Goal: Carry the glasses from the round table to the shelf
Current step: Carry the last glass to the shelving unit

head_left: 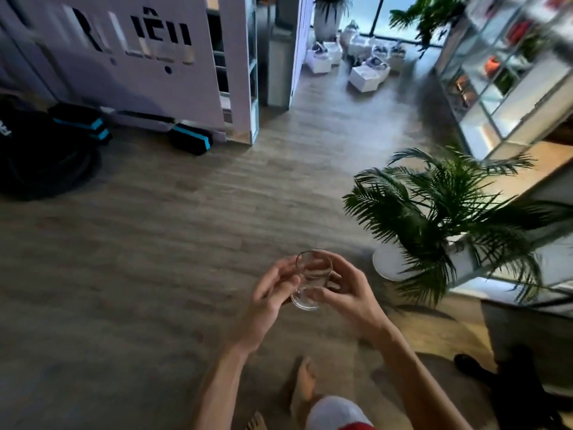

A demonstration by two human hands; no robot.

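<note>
Drinking glass (311,280): clear, thick-based, tilted a little, held in mid-air over the plank floor (186,243) between both hands, low in the centre of the view.

Far left of the hands, at floor level: a black bag (37,156) and, beside it, black pads with blue stripes (80,122); another such pad (190,139) lies further right, against the foot of a white partition (124,88) with large cut-out letters. Lettering is blurred and only partly readable.

Left hand (273,293): fingers curled round the left side of the glass, gripping it. Forearm bare.

Right hand (350,296): fingers curled round the right side and lower body of the glass, also gripping. The two hands almost meet around it.

Below the hands: a bare foot (305,383) on the floor.

Well beyond the hands, up the corridor: white boxes (369,76) on the floor near a window, detail too blurred to tell.

Right of the right hand, near: a potted palm (434,218) in a white pot (390,262), fronds spreading wide.

Far right and above the hands: a white shelf unit (508,88) with open compartments, holding orange and red items, blurred. The glass is well apart from it.
</note>
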